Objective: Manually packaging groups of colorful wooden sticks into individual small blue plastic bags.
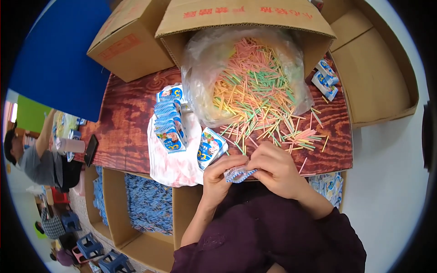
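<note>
Head view. All positions are referred to the wooden table [132, 123].

At the near edge of the table, a small blue-and-white sachet [237, 174] is held between both hands. The left hand [219, 175] is closed on the sachet's left end, with thumb and fingers pinched together. The right hand [276, 169] is curled shut over the right end; whether a stick is also pinched there cannot be told, as the fingers hide it. The step in hand is judged to be the handling of a single sachet, most likely at its open mouth. The next move is judged to call for a steady pinch on the thin film and for fine alignment, since the sachet is small and limp.

At the far middle of the table, a tipped cardboard box [246, 18] with red printing on its flap is lined with a clear plastic bag [202, 68]. Thin coloured sticks [255, 95] in pink, green, yellow and orange spill out of the bag towards the hands.

On the middle of the table, a row of blue-and-white sachets [169, 120] is stacked on a white plastic bag [175, 166]. One further packet [210, 148] lies just beside the left hand.

At the far right corner, two more packets [325, 79] lie against the box.

Below the near edge, open cartons [148, 204] hold many blue sachets.

Beyond the far left corner, a closed carton [129, 43] with a red label is placed.
</note>
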The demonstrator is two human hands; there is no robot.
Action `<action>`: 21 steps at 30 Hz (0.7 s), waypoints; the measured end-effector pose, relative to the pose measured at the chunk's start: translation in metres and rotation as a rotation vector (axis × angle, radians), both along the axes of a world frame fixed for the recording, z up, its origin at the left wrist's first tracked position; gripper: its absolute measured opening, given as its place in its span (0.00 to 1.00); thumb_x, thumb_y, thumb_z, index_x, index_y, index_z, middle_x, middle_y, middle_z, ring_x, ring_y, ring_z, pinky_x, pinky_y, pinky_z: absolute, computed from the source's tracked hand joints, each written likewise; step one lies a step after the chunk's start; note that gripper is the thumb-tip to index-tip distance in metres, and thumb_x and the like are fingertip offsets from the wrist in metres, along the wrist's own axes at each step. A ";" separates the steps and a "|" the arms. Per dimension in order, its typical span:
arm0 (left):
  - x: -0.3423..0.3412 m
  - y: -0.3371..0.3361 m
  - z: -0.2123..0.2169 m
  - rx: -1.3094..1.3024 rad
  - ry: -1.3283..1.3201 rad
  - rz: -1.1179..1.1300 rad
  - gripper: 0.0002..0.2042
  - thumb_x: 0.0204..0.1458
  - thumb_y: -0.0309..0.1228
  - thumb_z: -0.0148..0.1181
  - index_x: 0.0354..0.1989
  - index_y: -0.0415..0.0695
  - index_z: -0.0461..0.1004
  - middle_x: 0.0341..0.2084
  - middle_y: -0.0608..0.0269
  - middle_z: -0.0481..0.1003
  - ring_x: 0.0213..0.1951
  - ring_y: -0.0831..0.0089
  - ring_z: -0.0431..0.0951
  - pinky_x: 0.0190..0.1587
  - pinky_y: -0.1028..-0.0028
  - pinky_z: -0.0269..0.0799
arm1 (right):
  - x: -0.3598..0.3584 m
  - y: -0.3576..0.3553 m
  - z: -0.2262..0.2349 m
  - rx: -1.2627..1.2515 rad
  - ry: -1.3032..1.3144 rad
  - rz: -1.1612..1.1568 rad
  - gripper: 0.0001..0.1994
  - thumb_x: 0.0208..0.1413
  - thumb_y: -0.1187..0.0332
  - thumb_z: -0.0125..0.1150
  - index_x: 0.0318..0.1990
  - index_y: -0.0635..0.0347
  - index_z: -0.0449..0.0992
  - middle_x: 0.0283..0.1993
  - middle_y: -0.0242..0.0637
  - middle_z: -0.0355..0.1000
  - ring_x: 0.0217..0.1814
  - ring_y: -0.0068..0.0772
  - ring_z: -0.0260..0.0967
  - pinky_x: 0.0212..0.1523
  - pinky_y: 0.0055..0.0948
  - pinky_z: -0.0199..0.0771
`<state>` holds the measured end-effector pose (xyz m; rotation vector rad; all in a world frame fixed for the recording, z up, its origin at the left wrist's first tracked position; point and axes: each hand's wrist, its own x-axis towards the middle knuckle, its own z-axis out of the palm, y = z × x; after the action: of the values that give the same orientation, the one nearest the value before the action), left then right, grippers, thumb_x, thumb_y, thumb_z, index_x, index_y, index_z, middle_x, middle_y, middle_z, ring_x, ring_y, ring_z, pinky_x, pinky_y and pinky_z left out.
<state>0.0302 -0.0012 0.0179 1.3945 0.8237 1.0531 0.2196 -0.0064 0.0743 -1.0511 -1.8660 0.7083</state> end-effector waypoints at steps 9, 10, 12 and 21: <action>-0.013 0.032 -0.001 -0.110 -0.121 -0.181 0.15 0.46 0.15 0.57 0.44 0.36 0.78 0.44 0.55 0.78 0.46 0.67 0.78 0.50 0.73 0.71 | -0.019 -0.001 0.021 -0.087 0.034 -0.157 0.14 0.39 0.74 0.72 0.36 0.61 0.78 0.34 0.36 0.71 0.34 0.36 0.67 0.33 0.30 0.67; -0.015 0.034 -0.002 -0.101 -0.117 -0.178 0.16 0.46 0.14 0.57 0.44 0.36 0.78 0.44 0.55 0.78 0.46 0.68 0.78 0.49 0.73 0.72 | -0.021 0.000 0.024 -0.068 0.044 -0.150 0.15 0.38 0.72 0.73 0.37 0.60 0.78 0.35 0.36 0.72 0.35 0.36 0.67 0.33 0.30 0.67; -0.017 0.034 -0.002 -0.103 -0.112 -0.173 0.16 0.45 0.13 0.57 0.45 0.36 0.77 0.43 0.55 0.78 0.45 0.68 0.78 0.48 0.74 0.72 | -0.025 0.001 0.025 -0.043 -0.012 -0.148 0.15 0.39 0.72 0.73 0.37 0.60 0.78 0.36 0.35 0.72 0.35 0.36 0.67 0.35 0.31 0.67; -0.010 0.011 0.006 -0.181 -0.109 -0.128 0.16 0.48 0.15 0.57 0.47 0.37 0.76 0.43 0.58 0.77 0.45 0.71 0.77 0.47 0.74 0.73 | -0.018 0.000 0.029 0.192 -0.218 -0.041 0.12 0.40 0.76 0.68 0.36 0.61 0.78 0.45 0.40 0.70 0.47 0.44 0.67 0.44 0.37 0.69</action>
<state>0.0202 0.0093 0.0235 1.2105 0.7223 0.9243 0.2016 -0.0068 0.1028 -1.0726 -2.0460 0.3935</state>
